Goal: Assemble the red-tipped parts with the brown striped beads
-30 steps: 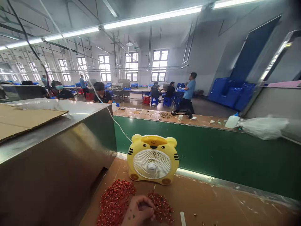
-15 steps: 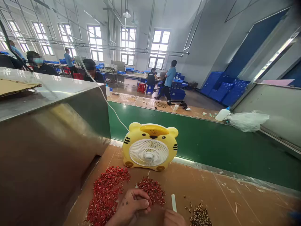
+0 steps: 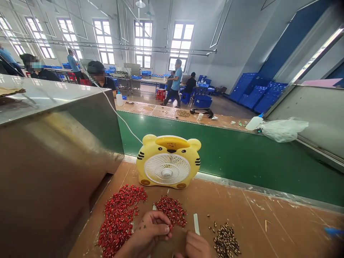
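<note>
Left hand (image 3: 153, 225) curled shut against the small pile of red pieces (image 3: 171, 211). Right hand (image 3: 197, 245) is mostly cut off at the bottom edge, so can't tell if it's gripping anything.

Coming into view at 6 o'clock, 2 bare hands are shown, the left hand (image 3: 149, 233) and the right hand (image 3: 196, 246), and small dark specks (image 3: 143, 226) are picked out across the back of the left!
</note>
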### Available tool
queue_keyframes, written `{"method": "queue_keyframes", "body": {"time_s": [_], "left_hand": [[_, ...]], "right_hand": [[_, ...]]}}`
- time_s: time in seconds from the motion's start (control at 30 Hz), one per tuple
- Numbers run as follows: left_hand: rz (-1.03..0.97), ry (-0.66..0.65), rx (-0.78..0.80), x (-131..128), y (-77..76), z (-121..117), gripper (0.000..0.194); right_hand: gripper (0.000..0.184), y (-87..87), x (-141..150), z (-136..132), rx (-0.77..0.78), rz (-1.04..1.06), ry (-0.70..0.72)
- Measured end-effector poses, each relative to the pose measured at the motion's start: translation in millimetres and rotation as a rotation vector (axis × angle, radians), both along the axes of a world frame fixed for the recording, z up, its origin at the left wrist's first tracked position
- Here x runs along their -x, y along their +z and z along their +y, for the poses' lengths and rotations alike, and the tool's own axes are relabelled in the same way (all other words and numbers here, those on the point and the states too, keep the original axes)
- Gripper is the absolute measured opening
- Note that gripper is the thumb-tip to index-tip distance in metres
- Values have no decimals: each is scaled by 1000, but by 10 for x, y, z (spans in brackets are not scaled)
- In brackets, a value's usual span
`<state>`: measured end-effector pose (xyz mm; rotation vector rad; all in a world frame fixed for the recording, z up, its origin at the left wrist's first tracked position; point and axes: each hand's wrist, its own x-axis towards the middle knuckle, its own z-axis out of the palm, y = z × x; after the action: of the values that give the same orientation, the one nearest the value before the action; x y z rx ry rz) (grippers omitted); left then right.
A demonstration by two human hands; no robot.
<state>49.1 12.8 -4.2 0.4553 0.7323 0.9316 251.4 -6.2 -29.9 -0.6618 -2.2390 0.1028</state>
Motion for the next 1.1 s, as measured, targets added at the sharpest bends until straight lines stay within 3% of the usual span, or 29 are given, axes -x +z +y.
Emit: {"method": "queue_keyframes", "body": {"time_s": [0.3, 0.5, 0.77, 0.87, 1.1], "left_hand": [[13, -36, -14, 18, -114, -13, 28], [8, -58, -10, 3, -19, -13, 27], [62, -95, -45, -2, -10, -3, 27], [85, -86, -72, -7, -41, 6, 26], [169, -125, -114, -48, -109, -4, 24]], "right_hand": [[46, 10, 42, -51, 40, -14, -23], [42, 168, 14, -145, 240, -53, -81], [37, 186, -27, -165, 377, -50, -42], [36, 212, -109, -169, 447, 94, -76], [31, 168, -152, -208, 514, 577, -332]]}}
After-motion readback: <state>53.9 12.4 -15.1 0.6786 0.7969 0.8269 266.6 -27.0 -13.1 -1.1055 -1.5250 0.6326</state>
